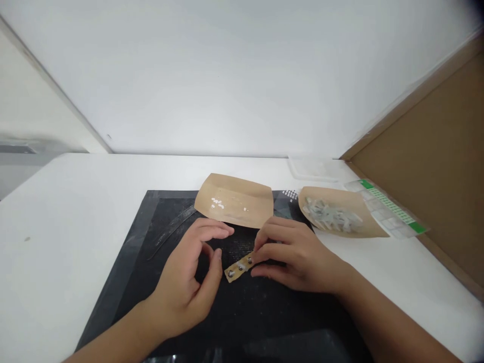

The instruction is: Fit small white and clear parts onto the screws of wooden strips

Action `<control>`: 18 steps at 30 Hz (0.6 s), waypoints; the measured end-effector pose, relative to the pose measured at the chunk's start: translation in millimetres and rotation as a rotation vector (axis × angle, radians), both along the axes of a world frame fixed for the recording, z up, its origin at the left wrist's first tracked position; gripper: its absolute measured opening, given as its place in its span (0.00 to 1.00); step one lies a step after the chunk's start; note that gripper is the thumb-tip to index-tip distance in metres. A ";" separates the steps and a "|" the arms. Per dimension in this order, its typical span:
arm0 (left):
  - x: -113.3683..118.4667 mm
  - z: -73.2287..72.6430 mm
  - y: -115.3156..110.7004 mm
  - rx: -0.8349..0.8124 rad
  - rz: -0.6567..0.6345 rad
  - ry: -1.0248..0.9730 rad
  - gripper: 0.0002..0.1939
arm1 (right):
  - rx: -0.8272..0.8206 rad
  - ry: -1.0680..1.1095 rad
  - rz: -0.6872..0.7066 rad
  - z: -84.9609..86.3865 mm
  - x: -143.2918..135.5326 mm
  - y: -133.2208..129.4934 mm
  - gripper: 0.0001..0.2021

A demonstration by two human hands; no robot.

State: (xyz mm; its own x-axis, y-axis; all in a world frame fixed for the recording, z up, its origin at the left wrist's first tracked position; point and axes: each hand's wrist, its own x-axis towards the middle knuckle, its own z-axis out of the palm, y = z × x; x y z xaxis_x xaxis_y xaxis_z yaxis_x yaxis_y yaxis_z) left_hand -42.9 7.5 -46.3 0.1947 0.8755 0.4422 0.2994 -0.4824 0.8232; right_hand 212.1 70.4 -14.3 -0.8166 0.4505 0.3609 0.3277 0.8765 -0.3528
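A small tan strip (236,271) with several dark and silvery round pieces along it lies slanted on the black mat (166,282). My right hand (289,252) is closed around the upper right end of the strip, its bent fingertips covering that end. Just left of the strip, my left hand (192,275) is open, with a gap between thumb and curved fingers and nothing visible in them. Behind both hands, a brown paper tray (249,194) holds several tiny white pieces (217,202).
At the right, another brown paper tray (363,204) holds a heap of translucent and grey pieces (330,214). A clear compartment case with a green-and-white label (393,204) lies beside it. Farther back is a clear lid-like sheet (313,169). A brown board (427,161) bounds the right side.
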 end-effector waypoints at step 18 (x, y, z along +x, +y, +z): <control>1.1 1.4 2.3 0.014 0.120 -0.013 0.19 | 0.039 -0.041 -0.022 -10.6 -6.1 -6.4 0.07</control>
